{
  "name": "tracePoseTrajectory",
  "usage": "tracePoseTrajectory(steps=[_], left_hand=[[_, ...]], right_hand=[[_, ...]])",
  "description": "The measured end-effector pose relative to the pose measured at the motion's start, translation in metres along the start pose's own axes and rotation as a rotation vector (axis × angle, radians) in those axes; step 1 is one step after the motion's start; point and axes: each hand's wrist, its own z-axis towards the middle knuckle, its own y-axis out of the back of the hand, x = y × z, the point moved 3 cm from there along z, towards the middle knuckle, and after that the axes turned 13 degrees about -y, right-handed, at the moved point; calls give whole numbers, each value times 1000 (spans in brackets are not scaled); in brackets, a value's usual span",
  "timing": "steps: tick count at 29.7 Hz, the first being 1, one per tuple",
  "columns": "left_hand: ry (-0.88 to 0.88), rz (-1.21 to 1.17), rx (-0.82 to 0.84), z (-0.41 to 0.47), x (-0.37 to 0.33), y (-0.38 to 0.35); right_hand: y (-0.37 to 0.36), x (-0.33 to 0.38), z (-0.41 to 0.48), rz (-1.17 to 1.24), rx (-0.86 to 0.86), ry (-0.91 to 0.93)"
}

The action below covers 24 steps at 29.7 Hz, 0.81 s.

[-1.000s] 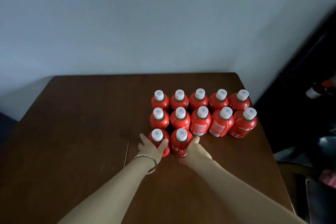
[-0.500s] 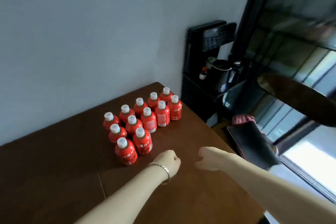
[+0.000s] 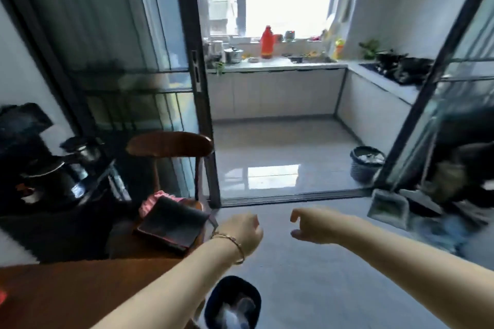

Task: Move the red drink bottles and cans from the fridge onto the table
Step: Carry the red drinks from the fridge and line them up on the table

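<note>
Brown table [image 3: 80, 288], head view: occupied only the lower left of the frame. One second earlier it had filled the view, carrying twelve red bottles in rows.
Red bottles: out of frame. A red blur [image 3: 1, 298] at the far left edge could not be identified.
Left hand [image 3: 242, 232]: lower centre, raised over the floor, fingers loosely curled, holding nothing. A bracelet [image 3: 232, 244] sat at the wrist.
Right hand [image 3: 310, 227]: just right of the left hand and apart from it, thumb and fingers bent and slightly parted, empty.
Change: both hands had let go of the two front-row bottles, and the view had swung right, away from the table, to the open sliding door [image 3: 203, 115] and the kitchen beyond.
Chair [image 3: 171, 144]: left of centre, between table and door.
Kitchen counter [image 3: 275, 65]: upper centre, with a tall red container [image 3: 266, 43] standing on it. Whether it belonged to the task could not be told.
Fridge: not in view.
Task meaning: the placement was judged finished. With both hands free, the next step was probably another trip to the fridge; the stock left there was unknown.
</note>
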Motion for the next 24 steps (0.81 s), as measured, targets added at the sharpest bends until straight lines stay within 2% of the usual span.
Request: tracePoseTrajectory(steps=[5,8,12,17,24], left_hand=[[-304,124,64,104,-179,-38],[-469,114,83,159,-301,-59],[-647,224,101,223,-454,-85],[-823,287,85,282,-594,-113],[-1054,261,-32,377,-758,-138]], right_hand=[[39,-208,-37,112,-140,-229],[62,-332,-68,119,-175,-374],[89,-476,-100,174,-232,-570],[119,-607,-124,250,-316,-766],[156,-772,-116,283,-478,-1011]])
